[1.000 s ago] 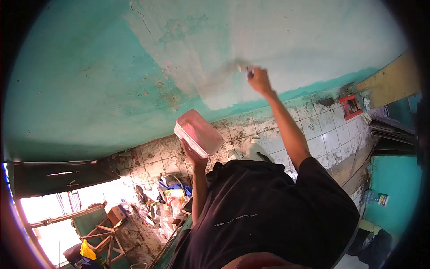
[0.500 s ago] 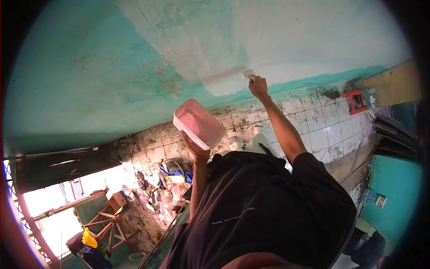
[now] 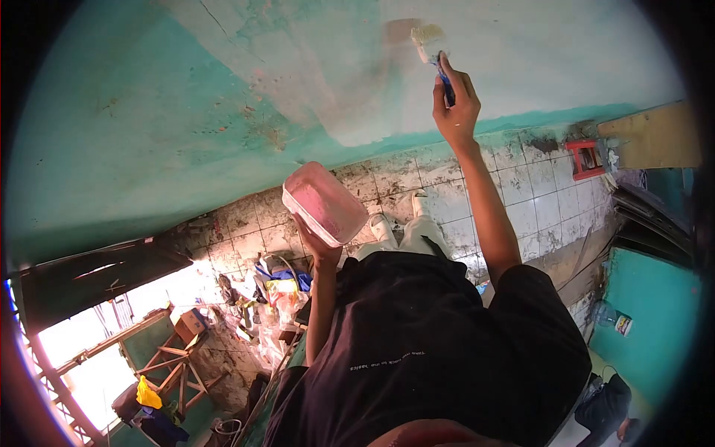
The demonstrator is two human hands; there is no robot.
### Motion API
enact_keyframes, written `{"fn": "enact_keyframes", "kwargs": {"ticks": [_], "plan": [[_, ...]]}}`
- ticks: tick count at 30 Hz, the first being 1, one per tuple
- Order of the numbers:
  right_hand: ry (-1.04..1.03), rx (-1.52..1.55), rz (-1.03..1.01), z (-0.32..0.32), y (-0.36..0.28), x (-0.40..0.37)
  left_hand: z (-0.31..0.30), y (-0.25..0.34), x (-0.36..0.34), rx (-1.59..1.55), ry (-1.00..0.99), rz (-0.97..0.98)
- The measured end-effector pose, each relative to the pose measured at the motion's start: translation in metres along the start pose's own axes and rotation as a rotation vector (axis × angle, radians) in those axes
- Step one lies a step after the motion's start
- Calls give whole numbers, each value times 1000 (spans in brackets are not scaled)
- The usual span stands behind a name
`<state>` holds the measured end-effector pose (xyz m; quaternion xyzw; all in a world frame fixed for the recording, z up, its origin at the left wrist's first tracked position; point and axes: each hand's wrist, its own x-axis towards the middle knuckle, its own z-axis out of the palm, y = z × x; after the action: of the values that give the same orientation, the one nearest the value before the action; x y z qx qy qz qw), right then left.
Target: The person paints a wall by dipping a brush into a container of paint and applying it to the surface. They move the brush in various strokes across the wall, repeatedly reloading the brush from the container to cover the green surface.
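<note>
My right hand is closed around the blue handle of a paintbrush. The brush's pale, wide bristles are up against the wall, in an area of whitish paint over green. From below and the side, my left hand grips a plastic tub in front of my body. The tub is pinkish inside with a white rim, and it tilts toward me. A strip of bare green wall runs below the whitish area, just above the floor tiles.
Dirty white floor tiles lie under my feet. A small red stool-like frame stands by the wall at right. Plastic bags and clutter fill the lower left, near a wooden trestle. A clear bottle lies at right.
My right hand has moved the paintbrush up the wall, away from the floor edge. My left hand still holds the tub in nearly the same place.
</note>
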<state>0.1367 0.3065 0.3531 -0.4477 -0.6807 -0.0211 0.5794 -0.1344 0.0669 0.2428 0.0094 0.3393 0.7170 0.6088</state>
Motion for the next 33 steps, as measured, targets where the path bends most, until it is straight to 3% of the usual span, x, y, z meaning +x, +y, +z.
{"fn": "enact_keyframes", "kwargs": {"ticks": [3,7,9,10,11,12,13,14,15,17,18,19,21,23,25,27,29,33], "plan": [[35,-59,49,38,25,-35,7,3,-3,22,-21,43],[-287,-170,135,91,95,-146,8,11,-12,86,-7,91],[-430,-145,278,93,102,-155,11,14,-14,216,-35,198],[-438,-147,283,91,112,-156,12,7,-22,514,23,364],[-627,-236,307,89,122,-146,0,6,-18,511,31,357],[-815,-323,325,85,124,-133,-22,10,-7,232,7,207],[-683,-218,423,73,96,-96,-35,11,-4,-44,-16,56],[-568,-183,253,54,74,-58,3,7,-22,327,61,273],[-558,-128,329,36,47,-24,3,5,-18,314,69,274],[-385,-55,240,4,-8,20,0,9,-8,-69,0,32],[-272,-17,158,-1,-19,28,-1,7,-6,-68,8,31],[-277,-15,156,2,-22,28,-2,5,-4,-71,12,34],[-48,-23,80,11,-24,27,1,2,-2,-79,10,5],[-22,-36,54,55,16,-15,-1,0,-1,-52,49,21],[-57,-40,84,88,53,-77,3,0,-3,-46,74,13],[-227,-84,200,100,75,-128,6,0,-7,-41,68,24],[-643,-197,431,107,110,-170,10,-1,-15,-23,64,21],[-565,-153,443,89,105,-135,-13,-6,-11,-1,63,43]]}}
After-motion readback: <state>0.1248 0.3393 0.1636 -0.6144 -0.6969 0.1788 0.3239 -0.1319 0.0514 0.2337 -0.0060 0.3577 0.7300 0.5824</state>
